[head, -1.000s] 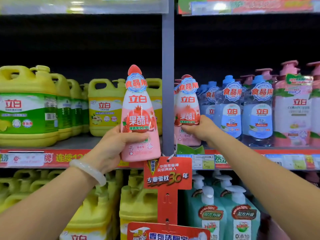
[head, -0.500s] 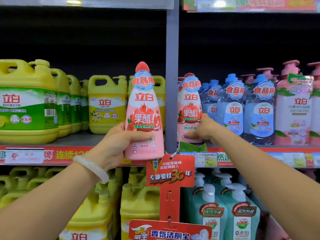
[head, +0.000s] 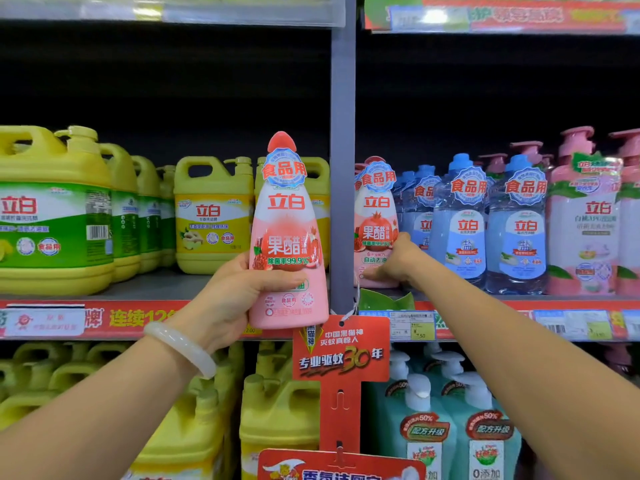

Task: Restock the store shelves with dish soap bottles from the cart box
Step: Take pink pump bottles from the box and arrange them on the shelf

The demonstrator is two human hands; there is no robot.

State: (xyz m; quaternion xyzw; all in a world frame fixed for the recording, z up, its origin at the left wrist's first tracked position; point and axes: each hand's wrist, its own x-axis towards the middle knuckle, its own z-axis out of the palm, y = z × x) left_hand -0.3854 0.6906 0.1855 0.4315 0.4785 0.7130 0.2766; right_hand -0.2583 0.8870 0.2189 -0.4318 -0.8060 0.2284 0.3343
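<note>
I hold a pink dish soap bottle (head: 288, 237) upright in the middle of the frame, its long axis vertical, red cap at the top and flat base at the bottom, label facing me. My left hand (head: 230, 294) wraps its lower half from the left: thumb across the front under the red fruit picture, palm against the left side. The base hangs just in front of the red shelf edge strip (head: 104, 318), left of the grey upright post (head: 343, 168), with yellow detergent jugs (head: 213, 216) on the shelf behind it.

Right of the post, a second pink bottle (head: 375, 220) stands upright on the shelf, cap up, at the left end of a row of blue bottles (head: 465, 223). My right hand (head: 394, 259) is against its lower right side, fingers (head: 370, 273) curled onto the front near the base; it lies at the bottle's foot, reaching in from the lower right. Whether it truly clasps the bottle or merely presses it, I cannot tell.

A red hanging sign (head: 341, 348) dangles below the post, above teal pump bottles (head: 426, 427) at lower right.
</note>
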